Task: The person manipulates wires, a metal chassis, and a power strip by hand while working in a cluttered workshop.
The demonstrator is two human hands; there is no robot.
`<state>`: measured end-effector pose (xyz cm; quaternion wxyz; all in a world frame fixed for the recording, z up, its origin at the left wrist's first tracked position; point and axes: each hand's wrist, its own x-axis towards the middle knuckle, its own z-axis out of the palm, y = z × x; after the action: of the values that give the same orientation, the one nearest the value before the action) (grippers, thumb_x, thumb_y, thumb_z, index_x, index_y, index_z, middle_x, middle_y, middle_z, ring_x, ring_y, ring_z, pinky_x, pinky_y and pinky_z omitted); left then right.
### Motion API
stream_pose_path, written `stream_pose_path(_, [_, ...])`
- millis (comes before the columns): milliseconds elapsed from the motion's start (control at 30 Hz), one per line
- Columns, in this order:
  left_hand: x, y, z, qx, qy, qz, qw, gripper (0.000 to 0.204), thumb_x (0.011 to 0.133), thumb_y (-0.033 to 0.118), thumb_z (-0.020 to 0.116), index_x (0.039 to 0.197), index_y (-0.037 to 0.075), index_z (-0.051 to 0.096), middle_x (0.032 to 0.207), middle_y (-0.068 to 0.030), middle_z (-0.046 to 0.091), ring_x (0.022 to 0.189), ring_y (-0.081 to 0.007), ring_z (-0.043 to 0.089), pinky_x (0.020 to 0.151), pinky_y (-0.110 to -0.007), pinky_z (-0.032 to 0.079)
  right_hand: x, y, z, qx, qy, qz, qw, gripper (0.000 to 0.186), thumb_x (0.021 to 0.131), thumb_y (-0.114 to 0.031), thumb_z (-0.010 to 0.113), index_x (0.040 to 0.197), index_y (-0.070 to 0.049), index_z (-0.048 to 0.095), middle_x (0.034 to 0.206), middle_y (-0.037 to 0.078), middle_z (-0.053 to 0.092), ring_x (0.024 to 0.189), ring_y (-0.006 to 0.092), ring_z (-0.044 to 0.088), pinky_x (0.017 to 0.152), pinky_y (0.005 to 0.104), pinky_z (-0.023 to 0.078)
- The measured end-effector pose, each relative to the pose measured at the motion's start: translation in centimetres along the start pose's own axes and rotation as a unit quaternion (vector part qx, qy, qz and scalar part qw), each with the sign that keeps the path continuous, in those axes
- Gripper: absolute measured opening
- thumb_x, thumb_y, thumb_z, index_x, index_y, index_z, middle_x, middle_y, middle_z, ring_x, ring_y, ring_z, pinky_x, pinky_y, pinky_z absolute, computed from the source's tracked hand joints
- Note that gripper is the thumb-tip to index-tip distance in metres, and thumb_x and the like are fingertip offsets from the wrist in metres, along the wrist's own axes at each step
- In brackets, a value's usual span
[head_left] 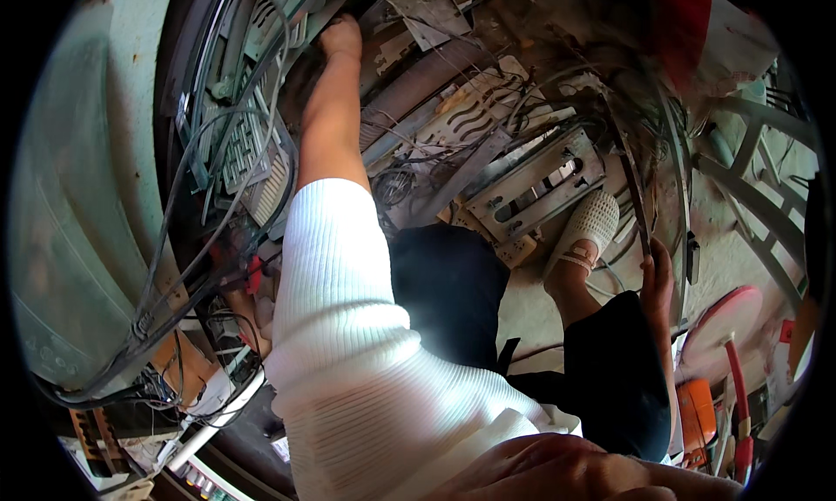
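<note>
- Left hand (340, 37) is up at top of frame, arm in a white ribbed sleeve (335, 301), reaching into the open appliance chassis (235, 135). Fingers are buried among the grey wires (205, 196) and plastic parts; can't tell if curled or apart.
- Right hand (657, 274) is at right, fingers wrapped around a thin dark bent rod (634, 187) that rises from the fist.
- Perforated metal bracket (540, 187) lies on the floor between the hands, just beside a white woven shoe (590, 226).
</note>
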<state>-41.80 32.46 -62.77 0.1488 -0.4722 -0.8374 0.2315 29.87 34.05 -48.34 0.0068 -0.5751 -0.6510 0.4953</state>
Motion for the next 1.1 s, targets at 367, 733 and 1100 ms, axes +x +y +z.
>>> stream_pose_path(367, [-4.1, -1.3, -5.6, 0.037, 0.009, 0.049, 0.998, 0.009, 0.078, 0.014, 0.058, 0.084, 0.008, 0.057, 0.075, -0.0114, 0.066, 0.063, -0.0264, 0.068, 0.045, -0.043, 0.052, 0.7, 0.4, 2.3, 0.017, 0.022, -0.025, 0.999, 0.037, 0.098, -0.02, 0.045, 0.127, 0.003, 0.048, 0.113, 0.015, 0.058, 0.091, 0.0189, 0.057, 0.083, 0.0302, 0.046])
stream_pose_path(733, [-13.2, -5.6, -14.0, -0.178, -0.074, -0.013, 0.981, 0.018, 0.088, 0.026, 0.052, 0.089, 0.008, 0.055, 0.085, -0.015, 0.062, 0.076, -0.0373, 0.063, 0.064, -0.049, 0.048, 2.6, -0.8, 5.0, 0.065, 0.043, -0.107, 0.991, 0.038, 0.098, -0.022, 0.046, 0.126, 0.004, 0.049, 0.114, 0.016, 0.059, 0.094, 0.0207, 0.058, 0.085, 0.0307, 0.046])
stream_pose_path(1100, [-16.8, -8.8, -17.2, -0.329, -0.003, -0.064, 0.942, 0.02, 0.09, 0.027, 0.054, 0.088, 0.008, 0.057, 0.091, -0.0138, 0.059, 0.084, -0.0389, 0.056, 0.067, -0.047, 0.043, 3.2, -4.5, 8.8, 0.131, 0.033, -0.098, 0.986, 0.038, 0.098, -0.022, 0.045, 0.128, 0.001, 0.048, 0.116, 0.014, 0.059, 0.098, 0.0197, 0.059, 0.084, 0.0312, 0.047])
